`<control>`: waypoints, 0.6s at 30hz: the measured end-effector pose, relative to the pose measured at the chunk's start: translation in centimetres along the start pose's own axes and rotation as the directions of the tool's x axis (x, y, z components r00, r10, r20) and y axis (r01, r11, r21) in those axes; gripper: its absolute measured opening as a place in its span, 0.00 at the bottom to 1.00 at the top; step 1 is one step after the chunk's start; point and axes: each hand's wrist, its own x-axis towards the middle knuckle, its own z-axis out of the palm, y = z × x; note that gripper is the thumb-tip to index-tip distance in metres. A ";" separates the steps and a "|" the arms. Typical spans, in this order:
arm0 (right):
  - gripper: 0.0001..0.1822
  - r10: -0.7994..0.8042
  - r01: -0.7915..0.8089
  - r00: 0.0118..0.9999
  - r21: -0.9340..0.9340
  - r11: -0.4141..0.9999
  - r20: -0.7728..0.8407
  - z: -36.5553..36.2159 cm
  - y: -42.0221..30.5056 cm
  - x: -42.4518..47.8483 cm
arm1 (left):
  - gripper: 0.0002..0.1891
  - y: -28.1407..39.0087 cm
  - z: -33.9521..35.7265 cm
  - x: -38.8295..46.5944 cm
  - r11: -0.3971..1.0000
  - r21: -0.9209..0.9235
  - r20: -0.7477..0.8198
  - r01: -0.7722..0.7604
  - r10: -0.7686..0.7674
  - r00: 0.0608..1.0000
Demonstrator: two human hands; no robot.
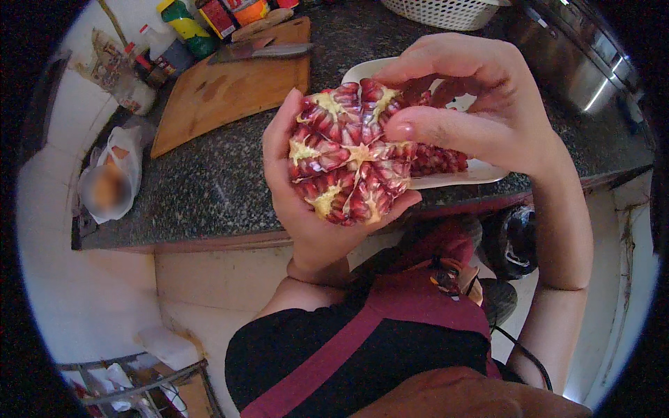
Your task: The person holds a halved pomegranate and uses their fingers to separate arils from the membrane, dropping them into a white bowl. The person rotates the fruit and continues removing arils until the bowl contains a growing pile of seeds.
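Observation:
An opened pomegranate faces up at the centre, its red seeds parted by pale membranes around a star-shaped core. Cupped around its left side and underside, my left hand holds it above the counter's front edge. My right hand pinches its upper right section, the thumb lying on the seeds and the fingers curled behind. Behind and below the fruit is a white plate, partly hidden by my right hand. Red seeds, some in a clump, show over the plate.
On the speckled stone counter lies a wooden cutting board with a knife. Bottles and a green jar line the back left. A plastic bag sits left, a white colander behind, a metal pot right.

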 end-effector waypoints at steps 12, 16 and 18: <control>0.14 -0.318 0.313 0.948 -0.241 0.919 0.020 -0.7 0.6 0.2 | 0.70 -0.9 0.3 -0.3 0.998 -0.059 -0.056 0.021 -0.024 0.998; 0.13 -0.380 0.375 0.923 -0.344 0.861 0.055 -0.8 1.4 0.0 | 0.68 -1.0 0.3 -0.4 0.998 -0.063 -0.054 0.013 -0.017 0.998; 0.13 -0.413 0.401 0.910 -0.365 0.840 0.049 -0.8 1.5 0.0 | 0.64 -0.8 0.3 -0.3 0.997 -0.082 -0.042 0.004 -0.008 0.999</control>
